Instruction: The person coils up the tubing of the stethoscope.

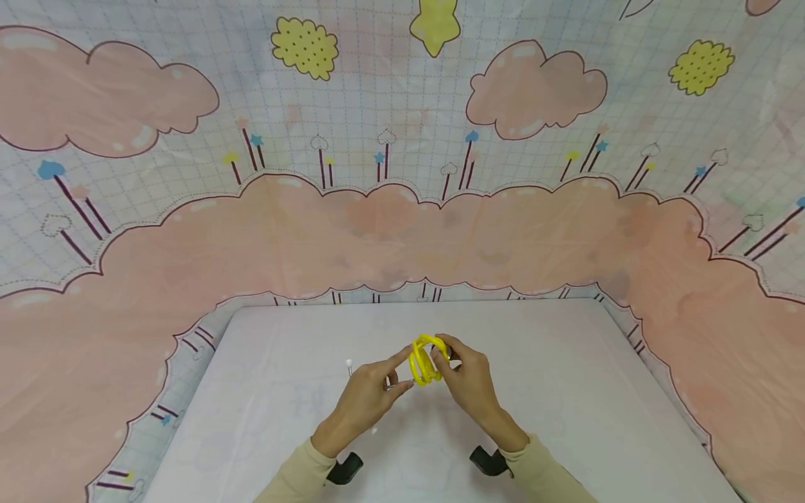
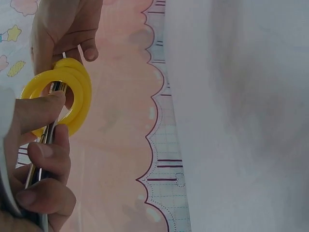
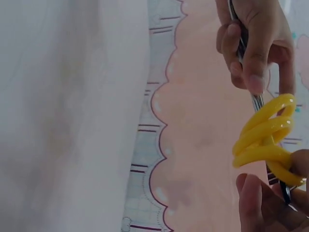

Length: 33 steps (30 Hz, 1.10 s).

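A glossy yellow coiled tube (image 1: 423, 365) with several loops is held up over the table between both hands. My left hand (image 1: 367, 392) curls its fingers round a slim shiny metal rod (image 2: 43, 140), its index finger reaching to the coil's left side. The rod passes into the loops, as both wrist views show. A white-tipped end (image 1: 349, 363) pokes out behind the left hand. From the right, my right hand (image 1: 470, 383) pinches the coil between thumb and fingers. By those fingers a dark end (image 3: 285, 192) shows, partly hidden.
Both hands work above a white table (image 1: 534, 419). Black curved pieces (image 1: 346, 468) sit under the wrists, beside the beige sleeves (image 1: 298, 475). A cloud-patterned cloth (image 1: 440, 237) hangs behind the table and along its sides.
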### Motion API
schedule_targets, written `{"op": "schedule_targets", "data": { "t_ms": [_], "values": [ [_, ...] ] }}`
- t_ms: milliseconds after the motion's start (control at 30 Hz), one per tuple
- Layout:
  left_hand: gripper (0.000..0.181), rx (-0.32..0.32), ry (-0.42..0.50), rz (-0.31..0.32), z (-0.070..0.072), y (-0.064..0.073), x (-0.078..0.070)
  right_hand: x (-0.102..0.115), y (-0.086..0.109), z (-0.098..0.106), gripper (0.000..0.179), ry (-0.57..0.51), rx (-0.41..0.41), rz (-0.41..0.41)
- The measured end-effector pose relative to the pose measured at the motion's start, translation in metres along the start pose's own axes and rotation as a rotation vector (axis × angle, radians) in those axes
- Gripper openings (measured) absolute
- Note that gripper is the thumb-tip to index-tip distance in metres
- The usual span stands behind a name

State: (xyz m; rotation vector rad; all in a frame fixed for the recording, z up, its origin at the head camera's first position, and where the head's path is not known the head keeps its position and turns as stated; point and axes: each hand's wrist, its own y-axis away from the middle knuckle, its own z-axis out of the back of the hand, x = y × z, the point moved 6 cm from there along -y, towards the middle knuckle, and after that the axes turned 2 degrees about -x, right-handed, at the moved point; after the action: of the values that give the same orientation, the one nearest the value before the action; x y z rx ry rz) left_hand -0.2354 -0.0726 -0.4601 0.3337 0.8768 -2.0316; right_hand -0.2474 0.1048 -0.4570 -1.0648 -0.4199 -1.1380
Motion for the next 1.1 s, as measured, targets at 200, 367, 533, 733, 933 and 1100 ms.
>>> {"op": "schedule_targets", "data": {
  "t_ms": [200, 367, 533, 733, 933, 1100],
  "values": [
    [0.063, 0.018, 0.068, -0.003, -0.003, 0.0, 0.007, -0.008, -0.002, 0.0, 0.036, -0.224, 0.101, -0.114],
    [0.067, 0.059, 0.105, 0.018, -0.005, -0.001, 0.011, -0.011, -0.005, 0.001, 0.035, -0.307, 0.15, -0.166],
    [0.069, 0.064, 0.039, 0.02, -0.003, -0.001, 0.013, -0.016, -0.006, 0.002, 0.034, -0.317, 0.142, -0.194],
    [0.053, -0.04, -0.171, -0.035, 0.004, -0.002, 0.015, -0.025, -0.007, 0.003, 0.035, -0.295, 0.121, -0.217],
    [0.045, -0.037, -0.068, 0.012, 0.002, -0.003, 0.027, -0.031, -0.009, -0.001, 0.043, -0.319, 0.217, -0.256],
    [0.044, -0.021, 0.034, 0.061, 0.0, -0.006, 0.038, -0.03, -0.012, -0.005, 0.054, -0.333, 0.303, -0.211]
  ]
}}
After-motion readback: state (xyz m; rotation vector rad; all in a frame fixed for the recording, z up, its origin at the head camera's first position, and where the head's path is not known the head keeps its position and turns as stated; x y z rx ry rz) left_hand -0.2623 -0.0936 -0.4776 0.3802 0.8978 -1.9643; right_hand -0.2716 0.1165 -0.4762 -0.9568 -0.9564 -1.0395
